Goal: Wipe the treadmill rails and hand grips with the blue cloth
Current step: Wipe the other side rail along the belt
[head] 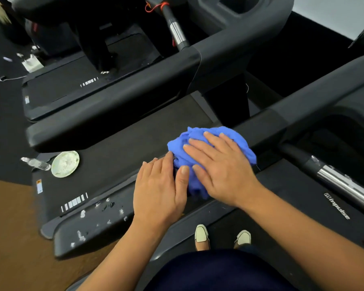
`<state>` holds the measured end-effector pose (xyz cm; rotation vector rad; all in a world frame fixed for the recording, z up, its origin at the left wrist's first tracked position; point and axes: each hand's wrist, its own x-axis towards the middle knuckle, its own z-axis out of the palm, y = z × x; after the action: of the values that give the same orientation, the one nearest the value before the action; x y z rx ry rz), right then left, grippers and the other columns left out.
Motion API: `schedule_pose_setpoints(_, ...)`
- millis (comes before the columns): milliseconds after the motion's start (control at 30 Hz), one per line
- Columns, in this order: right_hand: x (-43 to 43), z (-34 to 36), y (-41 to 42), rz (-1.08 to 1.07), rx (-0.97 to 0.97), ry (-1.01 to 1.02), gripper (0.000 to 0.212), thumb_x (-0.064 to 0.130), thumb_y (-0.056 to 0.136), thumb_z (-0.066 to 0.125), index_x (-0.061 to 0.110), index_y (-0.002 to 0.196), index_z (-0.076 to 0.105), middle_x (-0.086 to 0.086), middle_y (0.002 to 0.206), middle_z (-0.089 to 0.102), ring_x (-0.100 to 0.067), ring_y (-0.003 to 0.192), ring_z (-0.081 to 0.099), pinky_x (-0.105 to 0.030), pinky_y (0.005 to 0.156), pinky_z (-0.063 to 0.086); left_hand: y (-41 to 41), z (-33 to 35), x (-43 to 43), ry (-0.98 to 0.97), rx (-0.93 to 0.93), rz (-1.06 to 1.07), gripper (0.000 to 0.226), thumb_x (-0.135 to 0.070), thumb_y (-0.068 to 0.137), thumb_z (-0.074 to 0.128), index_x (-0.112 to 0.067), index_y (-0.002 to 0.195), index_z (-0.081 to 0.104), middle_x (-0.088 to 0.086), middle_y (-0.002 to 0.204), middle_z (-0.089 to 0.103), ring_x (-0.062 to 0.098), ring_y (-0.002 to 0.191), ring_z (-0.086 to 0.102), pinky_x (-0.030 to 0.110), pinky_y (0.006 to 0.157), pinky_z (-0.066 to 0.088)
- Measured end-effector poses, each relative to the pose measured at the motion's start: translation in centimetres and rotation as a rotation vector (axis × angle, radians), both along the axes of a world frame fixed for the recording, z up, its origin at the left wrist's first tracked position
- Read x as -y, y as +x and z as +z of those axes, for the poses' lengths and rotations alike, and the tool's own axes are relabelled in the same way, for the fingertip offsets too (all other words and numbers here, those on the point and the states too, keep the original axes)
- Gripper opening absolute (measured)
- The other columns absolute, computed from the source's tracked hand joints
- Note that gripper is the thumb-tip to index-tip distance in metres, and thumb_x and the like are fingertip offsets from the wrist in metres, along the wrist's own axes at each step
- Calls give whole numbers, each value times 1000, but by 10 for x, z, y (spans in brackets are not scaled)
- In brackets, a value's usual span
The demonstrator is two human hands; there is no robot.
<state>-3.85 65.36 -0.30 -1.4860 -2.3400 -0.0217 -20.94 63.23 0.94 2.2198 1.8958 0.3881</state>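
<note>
The right hand [221, 166] pressed flat, fingers straight, on the blue cloth [200, 143] bunched on the rail [269, 120]; the left hand [160, 190] lay flat beside it, thumb touching the cloth.

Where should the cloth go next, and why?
Probably slide the blue cloth along the rail toward the white specks. The right hand presses flat on the cloth, and those specks look unwiped.

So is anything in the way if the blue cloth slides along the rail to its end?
Yes. The left hand rests on the rail right beside the blue cloth, on that side. Past it, white bits lie on the rail. The right hand presses flat on the cloth.
</note>
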Motion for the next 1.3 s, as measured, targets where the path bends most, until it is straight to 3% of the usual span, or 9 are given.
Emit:
schedule_pose_setpoints(133, -5, 1, 15, -165, 24, -46, 43, 41, 92, 39, 27, 129, 57, 0, 132, 57, -35, 131, 40, -54, 112, 13, 0, 1, 1, -32, 31, 27, 83, -56, 96, -1, -3, 133, 50, 14, 118, 63, 34, 118, 52, 46, 108, 32)
schedule_pose_setpoints(233, -1, 3, -8, -217, -25, -46, 39, 44, 90, 41, 30, 119, 63, 4, 119, 61, -34, 121, 46, -57, 105, 23, 0, 1, 2, -38, 52, 35, 85, -58, 95, -3, -2, 134, 48, 15, 122, 62, 33, 122, 50, 47, 110, 30)
schedule_pose_setpoints(433, -4, 1, 30, 94, -77, 78, 34, 33, 92, 46, 23, 119, 64, 5, 119, 61, -25, 98, 48, -41, 75, 33, 2, -1, 0, -42, 57, 72, 88, -59, 93, -4, 0, 135, 47, 17, 122, 62, 36, 123, 49, 49, 111, 28)
schedule_pose_setpoints(600, -21, -2, 81, -200, 97, 64, 52, 68, 84, 45, 34, 119, 62, -1, 125, 55, -42, 121, 36, -59, 98, 22, 4, 4, 2, -36, 85, 90, 88, -59, 93, -3, -1, 136, 47, 18, 127, 59, 35, 128, 46, 47, 114, 24)
schedule_pose_setpoints(667, -27, -2, 70, -261, 62, 68, 42, 57, 88, 47, 30, 114, 65, -3, 120, 58, -44, 123, 37, -62, 100, 21, 5, 4, 2, -31, 84, 100, 88, -59, 93, -3, 0, 135, 48, 19, 127, 59, 36, 128, 45, 47, 114, 24)
schedule_pose_setpoints(800, -10, -7, 20, -166, -171, 133, 33, 32, 92, 43, 17, 107, 68, -2, 113, 64, -34, 111, 49, -50, 89, 35, 6, 1, 3, -33, 59, 116, 87, -57, 94, -1, 1, 134, 49, 20, 128, 59, 36, 129, 44, 48, 114, 24)
schedule_pose_setpoints(967, 1, -9, 41, 136, -50, 194, 34, 30, 92, 48, 18, 119, 65, 1, 123, 62, -26, 108, 45, -41, 82, 36, 9, 0, 3, -5, 64, 141, 81, -53, 95, 4, 3, 132, 51, 21, 126, 59, 37, 128, 46, 50, 113, 26)
schedule_pose_setpoints(1167, -8, -4, 32, -131, -151, 79, 36, 35, 89, 46, 20, 115, 65, 4, 124, 58, -27, 104, 38, -41, 78, 29, 11, 0, 2, 10, 59, 157, 84, -55, 95, 2, 2, 132, 51, 21, 125, 60, 37, 129, 45, 49, 114, 25)
schedule_pose_setpoints(1300, 10, -7, 8, 132, -134, 34, 38, 34, 91, 46, 20, 121, 64, 6, 128, 57, -23, 108, 41, -40, 82, 31, 9, -3, 1, 18, 51, 145, 88, -57, 94, -3, 1, 131, 52, 19, 127, 59, 37, 128, 45, 49, 113, 24)
